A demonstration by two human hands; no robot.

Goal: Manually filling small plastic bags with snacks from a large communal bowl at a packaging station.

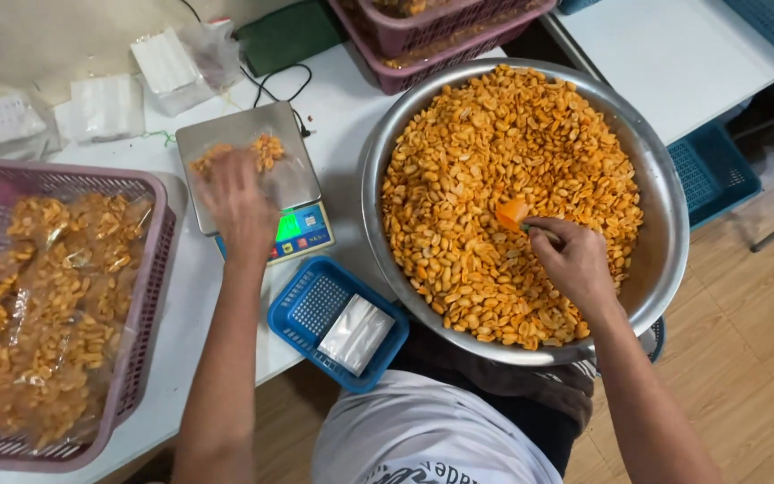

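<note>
Peanuts in clear bags (46, 314) fill the pink basket (149, 296) at far left. Beside it, the left hand (239, 211) rests on a clear bag (266, 161) of nuts lying on the scale (226, 130); motion blur hides how far its fingers are bent. Just below the scale, a blue tray (302, 309) holds a stack of empty bags (356, 333). To the right, a big steel bowl (660, 179) is heaped with orange peanuts (486, 152). The right hand (575, 264) lies on that heap, fingers (544, 231) curled shut around the handle of an orange scoop (512, 213) that is dug into the nuts.
</note>
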